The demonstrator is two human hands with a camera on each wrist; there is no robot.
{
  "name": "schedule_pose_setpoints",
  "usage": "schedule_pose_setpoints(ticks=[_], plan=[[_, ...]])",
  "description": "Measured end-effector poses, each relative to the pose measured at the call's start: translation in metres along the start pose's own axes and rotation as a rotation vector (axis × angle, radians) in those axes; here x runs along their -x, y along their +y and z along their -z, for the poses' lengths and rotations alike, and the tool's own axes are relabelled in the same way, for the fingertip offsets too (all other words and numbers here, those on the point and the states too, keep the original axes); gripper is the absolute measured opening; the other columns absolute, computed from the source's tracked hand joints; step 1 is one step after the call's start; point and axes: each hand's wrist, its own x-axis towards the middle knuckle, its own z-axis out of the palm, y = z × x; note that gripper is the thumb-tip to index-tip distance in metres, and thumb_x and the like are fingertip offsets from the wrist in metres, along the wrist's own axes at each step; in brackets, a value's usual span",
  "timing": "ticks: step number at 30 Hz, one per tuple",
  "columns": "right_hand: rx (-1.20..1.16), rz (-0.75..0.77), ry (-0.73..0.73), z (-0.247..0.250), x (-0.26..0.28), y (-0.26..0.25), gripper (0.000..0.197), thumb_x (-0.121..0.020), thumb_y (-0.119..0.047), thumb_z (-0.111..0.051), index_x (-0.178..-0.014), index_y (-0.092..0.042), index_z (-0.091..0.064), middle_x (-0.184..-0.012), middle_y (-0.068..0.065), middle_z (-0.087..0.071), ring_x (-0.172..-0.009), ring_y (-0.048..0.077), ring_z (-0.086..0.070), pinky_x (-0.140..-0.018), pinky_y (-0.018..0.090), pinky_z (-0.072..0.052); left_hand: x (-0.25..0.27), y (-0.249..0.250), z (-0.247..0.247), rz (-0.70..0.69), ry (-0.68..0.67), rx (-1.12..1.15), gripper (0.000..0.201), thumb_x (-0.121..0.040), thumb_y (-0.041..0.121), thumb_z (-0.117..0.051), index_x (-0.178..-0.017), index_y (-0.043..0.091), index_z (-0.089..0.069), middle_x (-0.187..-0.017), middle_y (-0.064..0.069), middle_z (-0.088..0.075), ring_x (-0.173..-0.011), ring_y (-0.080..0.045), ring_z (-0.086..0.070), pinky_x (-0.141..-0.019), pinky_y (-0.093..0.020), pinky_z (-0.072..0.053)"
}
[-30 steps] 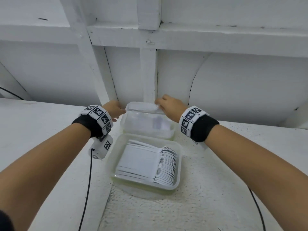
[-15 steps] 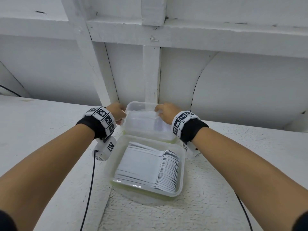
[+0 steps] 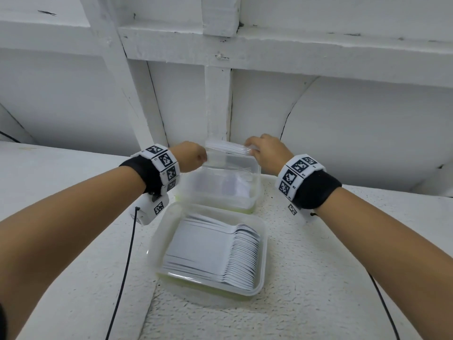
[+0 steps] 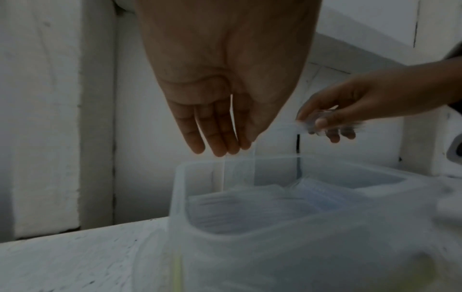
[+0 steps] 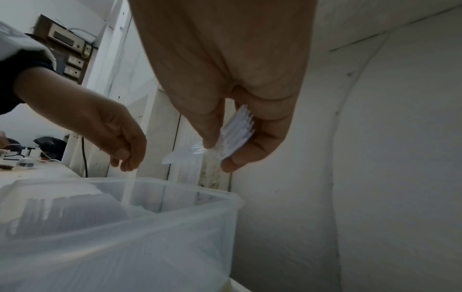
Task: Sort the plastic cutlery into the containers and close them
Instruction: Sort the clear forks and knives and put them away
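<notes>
Two clear plastic containers stand in a row on the white counter. The near container (image 3: 264,244) holds a neat stack of white spoons (image 3: 215,251). White forks lie in the far container (image 3: 257,175). Above its far rim, a bundle of white forks (image 3: 228,147) spans between my hands. My right hand (image 3: 255,149) pinches the tine end (image 5: 237,130) between thumb and fingers. My left hand (image 3: 202,157) pinches the handle end. From its fingertips (image 4: 220,150) a pale handle hangs into the container. No lids are in view.
A white wall (image 3: 343,131) with a wooden post (image 3: 218,106) rises directly behind the far container. Black cables (image 3: 125,266) run from both wristbands across the counter. Textured white counter (image 3: 306,278) lies to the right of the containers. A cluttered desk (image 5: 22,156) shows far left.
Both hands have risen from the far container's rim. The fork bundle now sits higher between them, and the hands stand slightly further apart.
</notes>
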Motion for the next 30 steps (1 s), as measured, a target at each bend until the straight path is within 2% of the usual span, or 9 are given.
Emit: schedule_pose_setpoints(ticks=[2,5,9,15,18,22,25,27,30], plan=[[-0.004,-0.012,-0.002,0.0,0.004,0.005,0.03,-0.099,-0.016,-0.041,-0.126,-0.015,-0.053,-0.112,0.016,-0.053,-0.099,0.03,-0.054,-0.085,0.034,-0.044,-0.007,0.008,-0.006,-0.004,-0.101,-0.074,0.038,-0.098,0.012,-0.034,-0.132,0.011,-0.051,-0.138,-0.008,-0.049,-0.125,-0.026,-0.045,-0.101,-0.031,-0.034],[-0.026,-0.018,-0.01,-0.003,0.008,0.01,0.03,-0.098,-0.016,-0.043,-0.126,-0.014,-0.054,-0.111,0.016,-0.054,-0.1,0.03,-0.054,-0.085,0.032,-0.042,-0.015,0.014,-0.015,-0.008,-0.19,-0.176,0.039,-0.1,0.014,-0.032,-0.136,0.011,-0.048,-0.138,-0.01,-0.049,-0.125,-0.029,-0.046,-0.102,-0.034,-0.037],[-0.069,-0.028,-0.012,-0.006,0.01,0.012,0.031,-0.098,-0.017,-0.044,-0.127,-0.014,-0.054,-0.11,0.016,-0.054,-0.101,0.029,-0.054,-0.084,0.03,-0.04,-0.022,0.012,-0.02,-0.041,-0.214,-0.239,0.036,-0.099,0.013,-0.035,-0.127,0.007,-0.056,-0.13,-0.011,-0.055,-0.117,-0.03,-0.052,-0.099,-0.035,-0.041],[-0.094,-0.021,0.002,-0.011,0.008,0.009,0.031,-0.098,-0.017,-0.045,-0.127,-0.014,-0.054,-0.11,0.016,-0.055,-0.099,0.029,-0.054,-0.083,0.031,-0.041,-0.025,0.011,-0.022,-0.06,-0.193,-0.234,0.027,-0.096,0.016,-0.043,-0.115,0.011,-0.062,-0.121,-0.008,-0.058,-0.111,-0.026,-0.053,-0.092,-0.031,-0.041],[-0.068,-0.009,0.002,-0.015,0.006,0.005,0.03,-0.097,-0.018,-0.045,-0.126,-0.015,-0.055,-0.11,0.015,-0.055,-0.099,0.028,-0.054,-0.085,0.034,-0.044,-0.025,0.009,-0.023,-0.065,-0.185,-0.199,0.028,-0.096,0.017,-0.044,-0.116,0.013,-0.064,-0.122,-0.002,-0.061,-0.114,-0.022,-0.054,-0.097,-0.029,-0.041],[0.017,0.04,-0.005,-0.021,0.003,-0.001,0.03,-0.099,-0.02,-0.041,-0.126,-0.017,-0.053,-0.111,0.011,-0.055,-0.095,0.027,-0.056,-0.077,0.031,-0.043,-0.021,0.006,-0.021,-0.098,-0.199,-0.193,0.032,-0.097,0.015,-0.042,-0.123,0.014,-0.062,-0.128,0.002,-0.06,-0.119,-0.018,-0.053,-0.102,-0.025,-0.037],[0.223,0.096,-0.02,-0.031,-0.002,-0.006,0.03,-0.099,-0.018,-0.039,-0.127,-0.02,-0.05,-0.111,0.005,-0.057,-0.09,0.025,-0.059,-0.066,0.028,-0.038,-0.017,0.004,-0.023,-0.122,-0.184,-0.201,0.035,-0.097,0.012,-0.04,-0.127,0.013,-0.058,-0.132,0.0,-0.057,-0.121,-0.02,-0.051,-0.103,-0.024,-0.034],[0.348,0.114,-0.001,-0.039,-0.006,-0.01,0.031,-0.097,-0.015,-0.042,-0.126,-0.02,-0.049,-0.108,0.003,-0.059,-0.09,0.024,-0.06,-0.067,0.028,-0.034,-0.014,0.004,-0.023,-0.123,-0.17,-0.196,0.037,-0.097,0.011,-0.039,-0.129,0.013,-0.056,-0.135,-0.001,-0.054,-0.124,-0.02,-0.049,-0.103,-0.023,-0.032],[0.378,0.14,-0.03,-0.046,-0.011,-0.014,0.032,-0.097,-0.015,-0.04,-0.128,-0.019,-0.047,-0.106,0.005,-0.06,-0.093,0.026,-0.06,-0.071,0.03,-0.034,-0.011,0.003,-0.024,-0.131,-0.184,-0.181,0.039,-0.096,0.009,-0.038,-0.132,0.013,-0.053,-0.138,-0.003,-0.05,-0.127,-0.02,-0.045,-0.104,-0.023,-0.029]])
